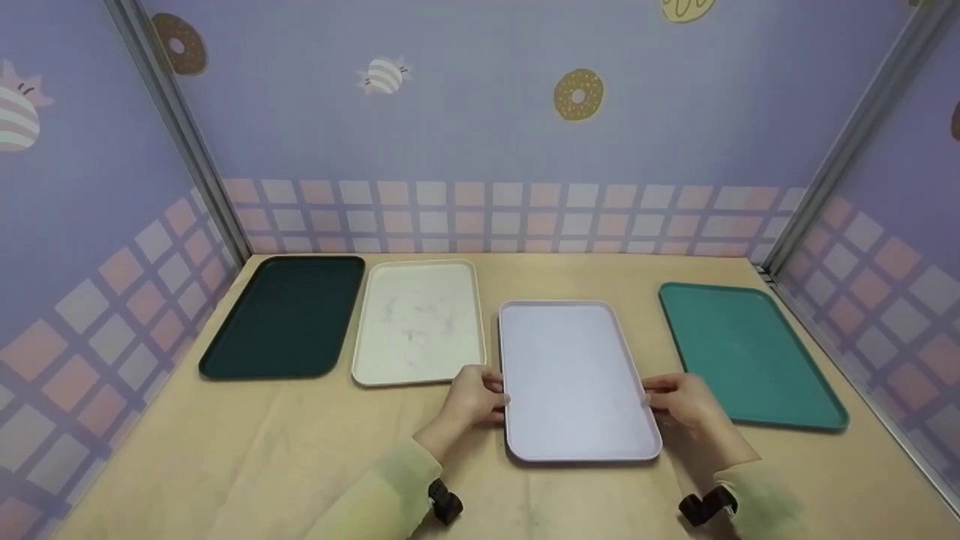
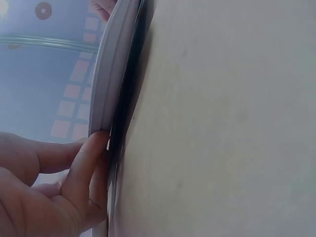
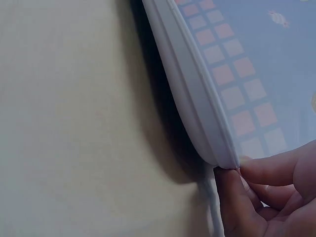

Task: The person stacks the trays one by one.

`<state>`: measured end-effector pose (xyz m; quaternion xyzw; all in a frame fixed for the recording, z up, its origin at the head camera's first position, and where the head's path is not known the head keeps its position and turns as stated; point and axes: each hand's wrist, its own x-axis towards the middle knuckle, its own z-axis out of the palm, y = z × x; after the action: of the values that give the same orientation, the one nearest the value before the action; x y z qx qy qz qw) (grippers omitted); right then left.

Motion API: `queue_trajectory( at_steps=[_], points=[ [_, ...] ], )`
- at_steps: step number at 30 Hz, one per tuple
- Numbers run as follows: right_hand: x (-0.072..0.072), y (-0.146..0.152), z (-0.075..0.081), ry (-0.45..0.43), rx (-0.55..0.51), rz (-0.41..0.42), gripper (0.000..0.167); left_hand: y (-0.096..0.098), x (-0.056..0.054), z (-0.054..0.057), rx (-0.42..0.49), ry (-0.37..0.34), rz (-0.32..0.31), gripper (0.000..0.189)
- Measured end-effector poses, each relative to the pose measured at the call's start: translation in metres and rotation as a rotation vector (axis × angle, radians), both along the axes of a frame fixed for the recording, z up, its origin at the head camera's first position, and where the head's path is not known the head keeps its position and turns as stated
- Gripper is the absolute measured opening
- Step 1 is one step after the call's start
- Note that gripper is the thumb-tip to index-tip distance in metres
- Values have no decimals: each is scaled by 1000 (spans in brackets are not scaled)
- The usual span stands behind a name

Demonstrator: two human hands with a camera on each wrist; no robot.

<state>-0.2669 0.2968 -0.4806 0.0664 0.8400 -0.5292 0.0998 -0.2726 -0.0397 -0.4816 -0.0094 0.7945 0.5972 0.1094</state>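
A pale lilac rectangular tray (image 1: 576, 375) lies between my two hands, its inside bare. At its left edge my left hand (image 1: 472, 397) pinches the rim, thumb on top and fingers beneath. My right hand (image 1: 679, 401) grips the opposite rim in the same way. In the left wrist view the fingers (image 2: 81, 173) curl under the tray's side (image 2: 107, 79), and a dark band runs below it. The right wrist view has the tray's rounded corner (image 3: 217, 143) close by the fingers, with dark shadow under its wall.
Left of the lilac tray lie a white tray (image 1: 420, 322) with grey smudges and a dark green tray (image 1: 289, 319). A teal tray (image 1: 750, 356) is on the right, close behind my right hand. Patterned walls (image 1: 480, 135) enclose the beige table (image 1: 247, 450).
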Motion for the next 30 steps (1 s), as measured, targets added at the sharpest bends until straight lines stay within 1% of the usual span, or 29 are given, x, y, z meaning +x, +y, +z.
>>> queue_trajectory(
  at_steps=[5,11,18,20,25,28,30],
  points=[
    [3,-2,-3,-8,-38,-11,41,0,0,-1,4,-17,-16,27],
    [3,-4,-5,24,5,-11,37,0,0,-2,2,-30,-25,26],
    [3,-5,-5,34,67,-14,36,-4,-2,-2,-13,-30,-47,26],
    [2,-5,-6,38,77,-11,35,-4,-3,-1,-13,-41,-51,27],
    [2,-4,-7,43,105,-6,33,-6,-4,0,-8,-58,-66,32],
    [1,-3,-7,52,115,4,33,-6,-4,1,-12,-55,-78,38],
    [1,-2,-7,51,103,10,33,-5,-4,2,-8,-63,-83,43]
  ],
)
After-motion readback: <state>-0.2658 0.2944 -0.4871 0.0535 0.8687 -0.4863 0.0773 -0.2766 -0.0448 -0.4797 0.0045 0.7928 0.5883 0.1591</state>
